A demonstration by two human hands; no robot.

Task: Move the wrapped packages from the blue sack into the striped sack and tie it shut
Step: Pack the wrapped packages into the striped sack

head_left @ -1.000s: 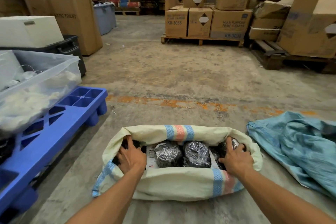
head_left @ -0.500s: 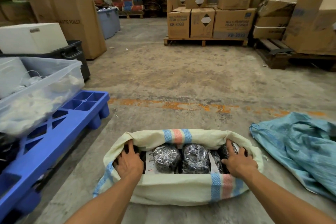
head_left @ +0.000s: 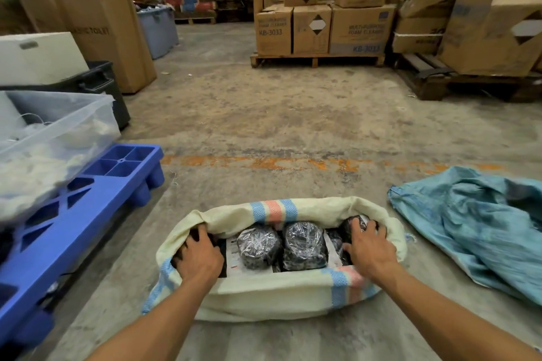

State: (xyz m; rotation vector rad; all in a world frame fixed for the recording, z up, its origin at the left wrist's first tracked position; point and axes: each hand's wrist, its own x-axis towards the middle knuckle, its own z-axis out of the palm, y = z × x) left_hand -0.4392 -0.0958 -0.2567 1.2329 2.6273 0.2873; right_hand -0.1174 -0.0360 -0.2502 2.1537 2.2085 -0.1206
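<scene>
Two sacks: one striped sack (head_left: 272, 293), one blue sack (head_left: 475, 231). Four wrapped packages (head_left: 258, 246) visible at least. Two hands: left hand (head_left: 201, 258), right hand (head_left: 371, 249).

At twelve o'clock we read "KB-3033" on the left carton (head_left: 273, 31) on the wooden pallet (head_left: 316, 59), and "MULTI-PURPOSE FOAM CLEANER" over "KB-3033" on the wide carton (head_left: 363, 31). At ten o'clock, the tall box (head_left: 108, 38) says "TOILET".
</scene>
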